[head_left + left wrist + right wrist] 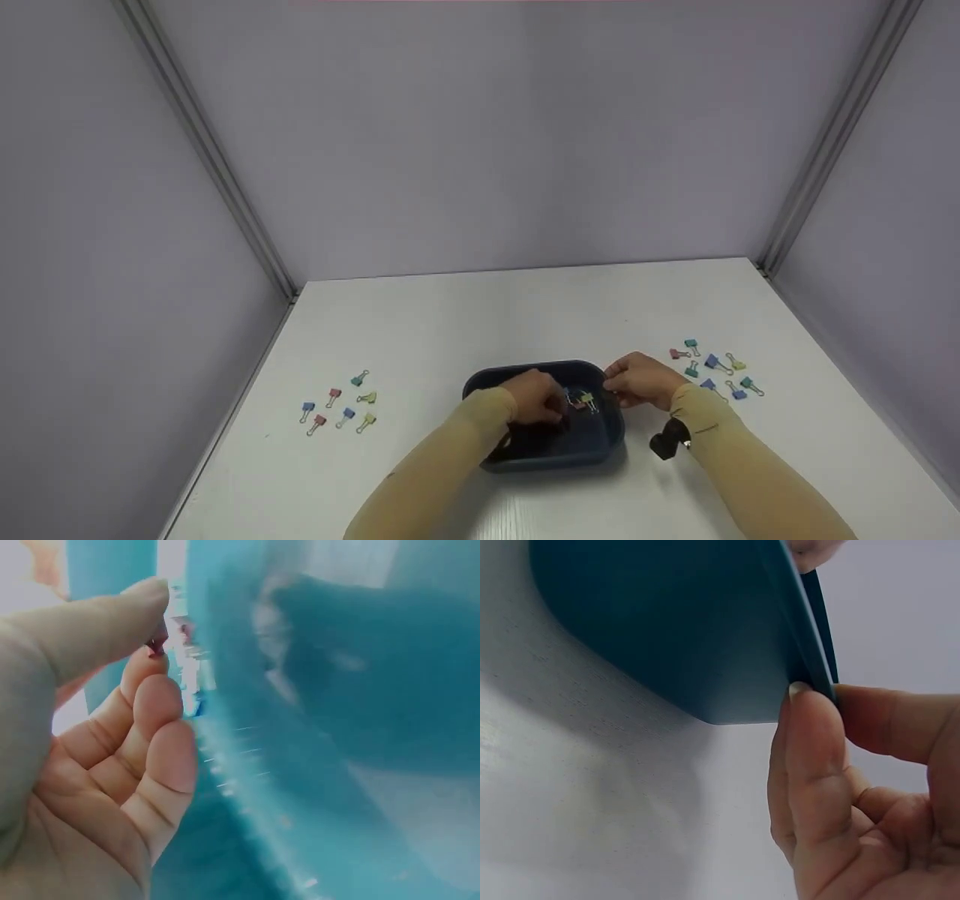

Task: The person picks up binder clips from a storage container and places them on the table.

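A dark blue plastic tray (551, 463) stands on the white table, with several small binder clips inside, a yellow one (587, 398) among them. My left hand (536, 397) is over the tray's inside. In the left wrist view, its thumb and forefinger pinch a small red binder clip (156, 645), mostly hidden by the fingertips. At the tray's right end, my right hand (641, 381) pinches the rim between thumb and fingers. The right wrist view shows that grip on the tray wall (675, 630) from outside.
Several coloured binder clips, including a red clip (334, 393), lie spread on the left of the table. Another scattered group, with a blue clip (712, 361), lies to the right beyond my right hand. Grey walls (525, 150) enclose the table's back and sides.
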The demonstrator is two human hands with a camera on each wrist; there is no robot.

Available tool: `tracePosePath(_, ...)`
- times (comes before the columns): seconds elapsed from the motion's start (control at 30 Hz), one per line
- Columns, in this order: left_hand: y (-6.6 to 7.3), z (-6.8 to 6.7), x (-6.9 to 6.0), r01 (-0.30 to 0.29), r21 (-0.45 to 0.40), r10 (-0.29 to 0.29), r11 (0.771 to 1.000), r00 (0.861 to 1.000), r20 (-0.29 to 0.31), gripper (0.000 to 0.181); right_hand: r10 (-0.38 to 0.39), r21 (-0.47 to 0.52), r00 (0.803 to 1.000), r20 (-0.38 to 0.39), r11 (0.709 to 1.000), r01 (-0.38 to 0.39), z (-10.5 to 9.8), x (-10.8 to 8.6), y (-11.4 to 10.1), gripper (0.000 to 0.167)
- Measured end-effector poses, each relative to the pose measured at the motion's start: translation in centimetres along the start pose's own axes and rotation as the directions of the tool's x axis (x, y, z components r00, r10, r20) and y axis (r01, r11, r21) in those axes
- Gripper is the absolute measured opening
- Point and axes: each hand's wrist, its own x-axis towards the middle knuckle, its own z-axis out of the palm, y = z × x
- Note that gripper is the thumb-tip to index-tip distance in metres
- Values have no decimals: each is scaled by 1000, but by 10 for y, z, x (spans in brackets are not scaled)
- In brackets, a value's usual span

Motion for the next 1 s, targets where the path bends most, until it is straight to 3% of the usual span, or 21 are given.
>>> tracePosePath(0.2,0,-20,-9,-53,-12,51,999,994,-96,10,-9,-3,1000,5,1000,9,-1,3,0,21)
tracePosePath(0.37,-7,-39,-25,-64,-37,55,997,981,-188,15,-9,-1,1000,6,1000,9,-1,5,-1,21)
tracePosePath(0.47,-14,-51,-38,-44,-64,27,997,970,-240,17,-9,-6,1000,5,1000,9,-1,6,-1,21)
tracePosePath(0.67,-36,-69,-69,40,-146,-85,988,945,-316,16,14,-15,1000,-3,1000,-14,-2,5,-4,20)
tracePosePath(0.8,-49,-76,-87,63,-205,-133,977,928,-349,16,24,-15,1000,-4,1000,-24,-2,6,-5,21)
tracePosePath(1.0,-65,-82,-110,104,-223,-187,969,901,-391,17,25,-10,1000,-5,1000,-25,-2,7,-7,24)
